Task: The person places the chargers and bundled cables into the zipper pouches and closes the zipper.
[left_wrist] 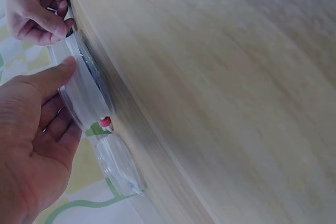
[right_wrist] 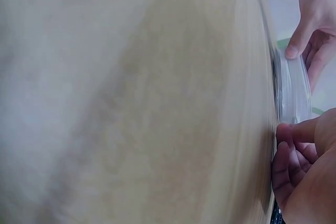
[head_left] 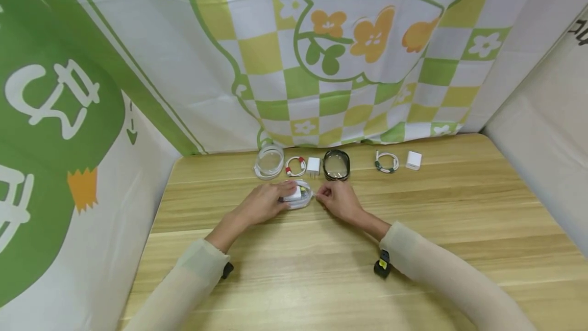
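A clear, round plastic case (head_left: 304,202) lies on the wooden table, with a white charger block (head_left: 294,195) and some yellow visible in it. My left hand (head_left: 264,202) grips the case from its left side, thumb on the near rim and fingers on the far side. In the left wrist view the thumb of that hand (left_wrist: 31,135) lies along the case wall (left_wrist: 86,90). At the right edge of the case, my right hand (head_left: 341,201) pinches a small piece, perhaps a pull tab, between thumb and forefinger. The pinched piece is mostly hidden by the fingertips.
Along the table's back edge stand another clear round case (head_left: 258,168), a white cable with red ends (head_left: 301,162), a white charger (head_left: 313,164) and a black-rimmed round case (head_left: 325,165). Farther right lie a white cable with a green tie (head_left: 389,170) and another white charger (head_left: 414,159).
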Available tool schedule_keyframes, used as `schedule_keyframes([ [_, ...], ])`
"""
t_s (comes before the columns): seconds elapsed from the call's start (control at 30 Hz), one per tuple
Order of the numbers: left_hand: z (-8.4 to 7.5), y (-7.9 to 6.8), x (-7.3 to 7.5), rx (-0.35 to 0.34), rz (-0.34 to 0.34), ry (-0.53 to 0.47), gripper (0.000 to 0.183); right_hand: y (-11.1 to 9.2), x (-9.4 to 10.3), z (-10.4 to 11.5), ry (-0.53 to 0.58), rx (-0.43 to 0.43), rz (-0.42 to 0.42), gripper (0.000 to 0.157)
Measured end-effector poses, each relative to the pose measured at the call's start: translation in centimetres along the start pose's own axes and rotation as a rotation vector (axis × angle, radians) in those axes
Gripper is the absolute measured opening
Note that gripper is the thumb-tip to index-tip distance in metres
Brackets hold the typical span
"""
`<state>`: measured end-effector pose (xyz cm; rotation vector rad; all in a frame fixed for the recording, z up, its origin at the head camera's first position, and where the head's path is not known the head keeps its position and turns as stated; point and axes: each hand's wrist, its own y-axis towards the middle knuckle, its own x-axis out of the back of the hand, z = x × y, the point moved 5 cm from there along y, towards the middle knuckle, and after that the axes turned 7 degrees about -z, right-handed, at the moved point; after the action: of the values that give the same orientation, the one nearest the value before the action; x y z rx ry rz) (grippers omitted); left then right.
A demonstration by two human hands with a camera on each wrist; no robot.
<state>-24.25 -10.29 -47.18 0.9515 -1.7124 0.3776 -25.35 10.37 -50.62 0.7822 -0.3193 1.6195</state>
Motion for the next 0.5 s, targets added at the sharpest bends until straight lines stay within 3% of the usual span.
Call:
schedule_keyframes([
  [0.27,0.3,-0.5,0.6,0.012,-0.093,0.032,0.044,-0.7,-0.1,0.5,-0.072,0.013,-0.022,0.009],
  [0.5,0.6,-0.6,0.5,0.019,-0.114,0.055,0.044,-1.5,-0.6,0.9,-0.036,0.020,-0.002,0.008],
])
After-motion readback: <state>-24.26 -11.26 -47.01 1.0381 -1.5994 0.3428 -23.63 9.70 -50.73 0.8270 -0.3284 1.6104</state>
